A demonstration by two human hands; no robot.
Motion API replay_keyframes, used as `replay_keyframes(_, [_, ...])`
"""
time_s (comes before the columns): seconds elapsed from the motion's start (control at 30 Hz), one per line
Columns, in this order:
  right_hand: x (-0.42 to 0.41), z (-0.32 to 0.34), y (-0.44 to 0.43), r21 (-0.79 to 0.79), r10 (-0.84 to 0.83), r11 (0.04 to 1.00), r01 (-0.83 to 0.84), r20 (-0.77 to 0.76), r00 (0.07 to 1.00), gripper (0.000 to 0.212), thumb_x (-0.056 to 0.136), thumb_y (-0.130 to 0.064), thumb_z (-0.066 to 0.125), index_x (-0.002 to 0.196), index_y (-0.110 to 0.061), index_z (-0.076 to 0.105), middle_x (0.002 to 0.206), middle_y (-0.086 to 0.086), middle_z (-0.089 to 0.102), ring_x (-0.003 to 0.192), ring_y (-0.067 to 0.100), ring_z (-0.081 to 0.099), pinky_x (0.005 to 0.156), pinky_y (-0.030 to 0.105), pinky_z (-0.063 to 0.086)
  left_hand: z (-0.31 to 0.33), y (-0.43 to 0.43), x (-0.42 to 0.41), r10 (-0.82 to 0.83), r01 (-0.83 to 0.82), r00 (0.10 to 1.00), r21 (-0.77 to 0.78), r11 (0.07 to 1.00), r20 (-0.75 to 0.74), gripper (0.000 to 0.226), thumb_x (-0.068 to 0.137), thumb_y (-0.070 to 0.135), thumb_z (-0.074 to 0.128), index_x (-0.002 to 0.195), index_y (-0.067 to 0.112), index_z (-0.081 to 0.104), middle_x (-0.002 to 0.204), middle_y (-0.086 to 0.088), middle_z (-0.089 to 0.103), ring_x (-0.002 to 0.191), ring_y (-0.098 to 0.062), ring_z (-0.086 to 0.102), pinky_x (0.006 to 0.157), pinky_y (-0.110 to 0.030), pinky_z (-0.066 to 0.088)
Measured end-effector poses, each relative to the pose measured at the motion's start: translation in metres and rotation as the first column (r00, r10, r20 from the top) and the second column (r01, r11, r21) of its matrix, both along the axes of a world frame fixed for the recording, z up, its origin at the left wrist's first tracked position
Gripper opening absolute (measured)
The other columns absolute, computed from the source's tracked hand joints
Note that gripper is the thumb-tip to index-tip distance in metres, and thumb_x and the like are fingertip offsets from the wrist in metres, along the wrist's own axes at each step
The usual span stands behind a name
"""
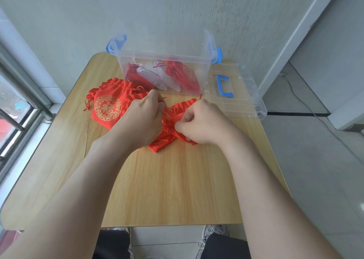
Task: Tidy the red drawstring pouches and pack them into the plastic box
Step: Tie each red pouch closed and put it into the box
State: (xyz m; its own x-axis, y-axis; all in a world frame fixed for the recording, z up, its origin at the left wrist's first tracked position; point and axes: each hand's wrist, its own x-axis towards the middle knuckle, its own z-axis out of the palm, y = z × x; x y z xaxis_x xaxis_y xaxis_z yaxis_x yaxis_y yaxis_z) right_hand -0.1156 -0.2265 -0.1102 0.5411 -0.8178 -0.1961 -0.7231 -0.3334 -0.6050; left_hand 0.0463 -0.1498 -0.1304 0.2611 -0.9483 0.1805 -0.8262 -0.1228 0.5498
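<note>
Hands [143,119] [202,123] on diagonal pouch [168,129], mouth far-right

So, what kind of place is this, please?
Probably a plain room in a home or small workroom: a small wooden table by a bare wall, a window at the left, a tiled floor.
</note>
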Motion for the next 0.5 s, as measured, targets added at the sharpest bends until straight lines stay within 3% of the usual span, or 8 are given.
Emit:
replay_keyframes(0.1, [-0.002, 0.001, 0.002, -0.071, 0.087, 0.993, -0.091, -0.064, 0.994, 0.016, 0.084, -0.032, 0.074, 0.075, -0.020, 0.075, 0.075, -0.005, 0.072, 0.073, 0.009, 0.067, 0.058, 0.023, 0.048, 0.000, 0.001, -0.001, 0.001, -0.001, 1.000, -0.043, 0.999, -0.011, 0.012, 0.111, 0.013, 0.042, 0.115, 0.005, 0.050, 0.080, 0.005, 0.059, 0.065, -0.018, 0.057, 0.055, -0.012, 0.037])
replay_keyframes(0.2, [-0.001, -0.001, 0.000, -0.124, 0.100, 0.986, -0.113, -0.112, 0.989, 0.015, 0.081, -0.037, 0.073, 0.074, -0.024, 0.069, 0.078, -0.006, 0.070, 0.080, 0.014, 0.067, 0.071, 0.032, 0.057, 0.001, 0.003, -0.004, -0.014, 0.010, 0.998, -0.061, 0.998, -0.054, 0.008, 0.109, 0.010, 0.043, 0.113, 0.003, 0.043, 0.067, -0.001, 0.050, 0.048, -0.017, 0.050, 0.045, -0.019, 0.036])
replay_keyframes(0.3, [0.000, 0.002, 0.000, -0.200, 0.096, 0.971, -0.129, -0.168, 0.981, 0.014, 0.081, -0.037, 0.071, 0.074, -0.026, 0.066, 0.079, -0.008, 0.069, 0.088, 0.019, 0.067, 0.085, 0.039, 0.057, 0.002, 0.003, -0.008, -0.029, 0.023, 0.998, -0.108, 0.994, -0.055, 0.007, 0.107, 0.005, 0.044, 0.111, 0.002, 0.040, 0.064, -0.006, 0.048, 0.047, -0.021, 0.047, 0.045, -0.024, 0.034])
replay_keyframes(0.4, [0.000, 0.003, 0.001, -0.137, 0.143, 0.978, -0.155, -0.094, 0.985, 0.019, 0.076, -0.044, 0.079, 0.078, -0.029, 0.067, 0.086, -0.012, 0.068, 0.090, 0.012, 0.064, 0.085, 0.037, 0.053, 0.003, 0.001, -0.009, 0.006, -0.015, 0.998, -0.136, 0.991, -0.070, 0.007, 0.107, 0.005, 0.042, 0.113, 0.003, 0.042, 0.074, -0.004, 0.051, 0.055, -0.025, 0.049, 0.052, -0.033, 0.027])
replay_keyframes(0.5, [-0.002, -0.004, 0.004, -0.118, 0.144, 0.982, -0.150, -0.057, 0.988, 0.055, 0.059, -0.061, 0.090, 0.097, -0.035, 0.059, 0.108, -0.013, 0.059, 0.102, 0.011, 0.058, 0.087, 0.035, 0.049, 0.007, -0.003, -0.011, 0.111, -0.131, 0.965, -0.072, 0.989, -0.238, 0.012, 0.109, 0.014, 0.040, 0.119, 0.013, 0.045, 0.079, 0.008, 0.051, 0.064, -0.017, 0.050, 0.063, -0.035, 0.038])
